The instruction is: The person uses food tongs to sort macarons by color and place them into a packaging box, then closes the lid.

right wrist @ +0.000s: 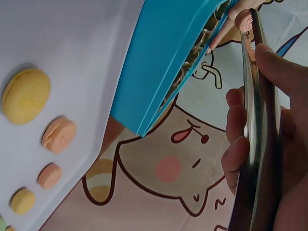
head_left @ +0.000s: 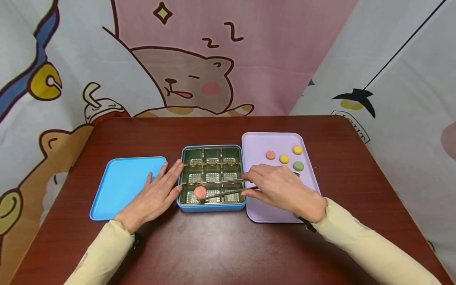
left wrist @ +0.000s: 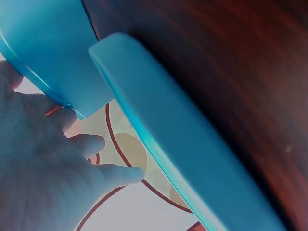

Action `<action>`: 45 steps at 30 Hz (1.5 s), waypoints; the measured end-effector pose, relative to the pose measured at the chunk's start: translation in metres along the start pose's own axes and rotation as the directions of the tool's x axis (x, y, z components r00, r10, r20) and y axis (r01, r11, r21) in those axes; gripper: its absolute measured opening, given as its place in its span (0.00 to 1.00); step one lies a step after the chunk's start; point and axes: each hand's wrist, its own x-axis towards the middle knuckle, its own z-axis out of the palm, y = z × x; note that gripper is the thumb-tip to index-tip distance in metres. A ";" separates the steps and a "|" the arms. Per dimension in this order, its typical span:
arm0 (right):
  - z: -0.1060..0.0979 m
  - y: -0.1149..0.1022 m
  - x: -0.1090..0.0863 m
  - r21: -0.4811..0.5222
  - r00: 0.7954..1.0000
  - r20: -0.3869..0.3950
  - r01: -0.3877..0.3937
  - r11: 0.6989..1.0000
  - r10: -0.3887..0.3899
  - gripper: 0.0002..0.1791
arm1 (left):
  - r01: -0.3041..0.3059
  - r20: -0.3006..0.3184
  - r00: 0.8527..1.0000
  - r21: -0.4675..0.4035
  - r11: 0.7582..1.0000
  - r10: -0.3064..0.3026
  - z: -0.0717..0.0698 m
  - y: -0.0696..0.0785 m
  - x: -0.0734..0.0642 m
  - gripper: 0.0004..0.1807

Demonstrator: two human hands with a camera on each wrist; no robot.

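My right hand (head_left: 281,184) grips a pair of metal tongs (head_left: 228,192), also seen in the right wrist view, where the thumb presses along one arm (right wrist: 262,96). Between the tong tips is a pink macaron (head_left: 200,192), held over the front left compartment of a blue box (head_left: 215,208). Gold dividers (head_left: 212,168) split the box into several compartments. Whether the macaron touches the compartment floor, I cannot tell. My left hand (head_left: 153,196) lies with fingers extended at the box's left rim, beside the blue lid (head_left: 119,184).
Right of the box lies a lilac tray (head_left: 256,211) bearing several macarons, among them a pink one (head_left: 270,154), a yellow one (head_left: 297,150) and a green one (head_left: 298,166). My right forearm crosses the tray's front. A patterned cloth (head_left: 270,59) hangs behind the brown table (head_left: 213,245).
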 end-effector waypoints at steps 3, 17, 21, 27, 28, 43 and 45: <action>0.003 -0.002 0.004 -0.012 1.000 0.008 0.014 1.000 -0.014 0.19 | 0.001 0.001 1.000 -0.002 1.000 -0.001 0.000 0.000 0.000 0.36; 0.011 -0.007 0.022 -0.075 0.998 0.041 0.046 0.996 -0.043 0.17 | -0.004 -0.009 1.000 0.001 1.000 0.004 0.001 0.000 0.000 0.36; 0.012 -0.008 0.026 -0.086 0.998 0.045 0.051 0.995 -0.047 0.18 | 0.001 -0.003 1.000 -0.002 1.000 -0.001 0.001 0.001 0.000 0.35; 0.011 -0.011 0.030 -0.114 0.996 0.079 0.056 0.992 -0.047 0.18 | -0.002 -0.008 1.000 0.000 1.000 0.002 0.002 0.001 0.000 0.35; 0.011 -0.011 0.030 -0.118 0.995 0.084 0.056 0.991 -0.046 0.18 | -0.003 -0.009 1.000 0.000 1.000 0.003 0.002 0.001 0.000 0.35; 0.006 -0.008 0.027 -0.075 0.998 0.066 0.023 0.997 -0.018 0.19 | -0.007 -0.015 1.000 -0.001 1.000 0.007 0.001 0.001 0.000 0.35; 0.004 -0.005 0.023 -0.058 0.999 0.047 0.013 0.998 -0.010 0.21 | -0.003 -0.014 1.000 0.000 1.000 0.003 0.001 0.000 0.000 0.35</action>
